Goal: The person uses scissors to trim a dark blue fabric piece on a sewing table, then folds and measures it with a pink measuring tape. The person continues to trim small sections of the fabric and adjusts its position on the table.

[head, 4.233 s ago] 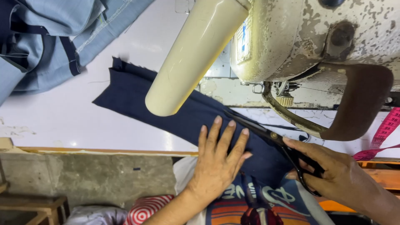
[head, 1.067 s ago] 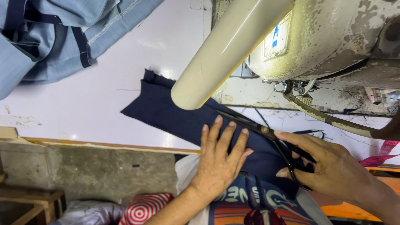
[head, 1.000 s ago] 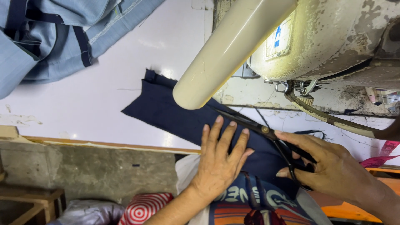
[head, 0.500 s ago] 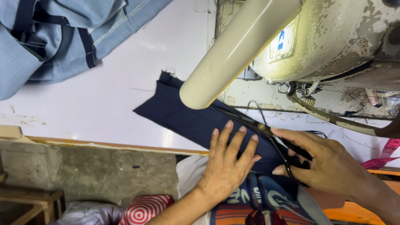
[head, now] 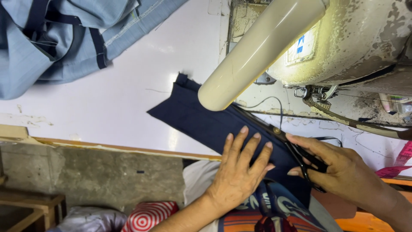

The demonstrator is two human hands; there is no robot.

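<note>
A dark navy piece of cloth (head: 193, 116) lies on the white sewing table (head: 128, 86), running down toward my lap. My left hand (head: 238, 172) presses flat on the cloth near the table's front edge, fingers spread. My right hand (head: 339, 169) grips black scissors (head: 300, 150) whose blades lie along the cloth's right edge, pointing up-left under the cream cylinder (head: 257, 51). The blade tips are partly hidden by that cylinder.
A worn cream sewing machine (head: 356, 43) fills the upper right, its presser foot area (head: 315, 92) just above my right hand. A heap of light blue garments (head: 64, 38) lies at the upper left. A pink tape (head: 399, 161) hangs at the far right.
The view has shifted, so cloth and hands sit further right in frame. My left hand stays flat on the cloth and my right hand keeps the scissors at its edge.
</note>
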